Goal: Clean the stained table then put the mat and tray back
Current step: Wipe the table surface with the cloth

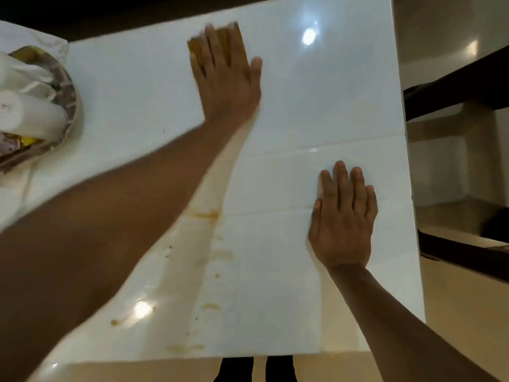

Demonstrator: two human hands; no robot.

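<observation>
Brown stains (205,260) streak the near white table (316,111). Right hand (343,230) lies flat beside them, fingers straight and together. Farther off, left hand (228,78) – fingers straight, slightly spread – presses a yellow-brown sponge (220,37). Tray (70,86) far left.

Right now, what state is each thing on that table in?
Table: glossy, brown stains near the front edge.
Sponge: flat on the table, under the left hand's fingers.
Left hand: fingers straight, pressing the sponge.
Right hand: flat on the table.
Tray: holds white rolls.
</observation>
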